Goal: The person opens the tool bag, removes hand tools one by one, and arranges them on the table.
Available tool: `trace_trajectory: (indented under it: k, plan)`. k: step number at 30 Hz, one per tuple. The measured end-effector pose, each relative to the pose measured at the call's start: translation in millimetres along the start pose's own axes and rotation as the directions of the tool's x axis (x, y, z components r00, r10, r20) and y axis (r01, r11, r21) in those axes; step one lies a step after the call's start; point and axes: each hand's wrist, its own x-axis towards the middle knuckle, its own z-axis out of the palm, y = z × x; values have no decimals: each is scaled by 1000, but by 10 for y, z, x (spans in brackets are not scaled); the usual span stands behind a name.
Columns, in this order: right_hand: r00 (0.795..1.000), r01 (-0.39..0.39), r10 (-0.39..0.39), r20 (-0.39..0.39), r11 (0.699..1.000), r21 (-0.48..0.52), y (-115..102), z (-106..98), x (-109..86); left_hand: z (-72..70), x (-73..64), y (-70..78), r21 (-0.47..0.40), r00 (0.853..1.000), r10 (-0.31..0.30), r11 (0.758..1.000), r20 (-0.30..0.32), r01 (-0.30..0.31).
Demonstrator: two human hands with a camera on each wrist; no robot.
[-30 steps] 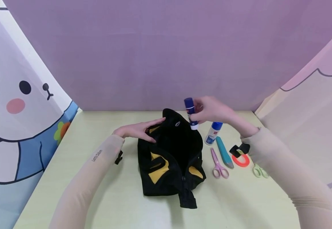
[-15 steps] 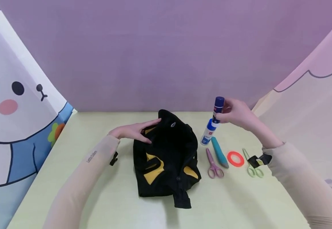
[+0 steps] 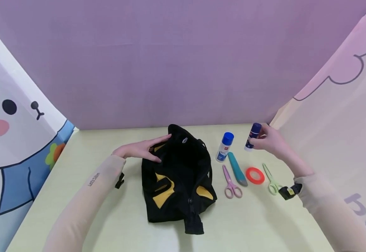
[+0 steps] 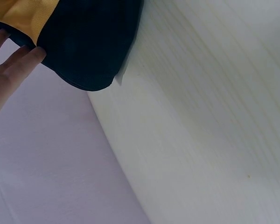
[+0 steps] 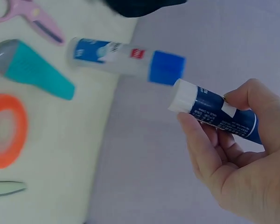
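A black and yellow cloth bag (image 3: 176, 189) lies unzipped on the table, its mouth gaping. My left hand (image 3: 140, 149) rests at the left side of that mouth, fingers straight, thumb spread over the opening; in the left wrist view the fingertips (image 4: 37, 53) touch a yellow panel's edge. At the back right, my right hand (image 3: 269, 140) pinches a dark blue glue stick (image 3: 253, 135) between thumb and fingers. Its white base points down, close over the table. A white tube with a blue cap (image 3: 225, 147) stands between the bag and this hand.
Right of the bag lie pink scissors (image 3: 231, 187), a teal tapered tool with a grey end (image 3: 237, 168), an orange-red ring (image 3: 255, 175) and green scissors (image 3: 272, 183). A purple backdrop (image 3: 170, 70) rises behind the table (image 3: 116, 213).
My right hand has carried the glue stick from beside the bag's mouth to the right, past the white tube, and lowered it. My left hand has stayed on the bag.
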Motion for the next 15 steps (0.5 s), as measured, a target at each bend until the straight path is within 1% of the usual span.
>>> trace_trajectory:
  k: [5, 8, 15]
  plan:
    - [999, -27, 28, -27, 999, 19, 235, 151, 57, -18, -48, -4, 7, 1000, -14, 1000, -5, 14]
    - [998, -53, 55, -36, 996, 67, 363, 267, 95, -15, -73, -4, 10, 1000, -18, 1000, -5, 18]
    - [995, -81, 87, -52, 992, 101, 529, 449, 159, -27, -85, 11, 27, 1000, -8, 1000, -15, 8]
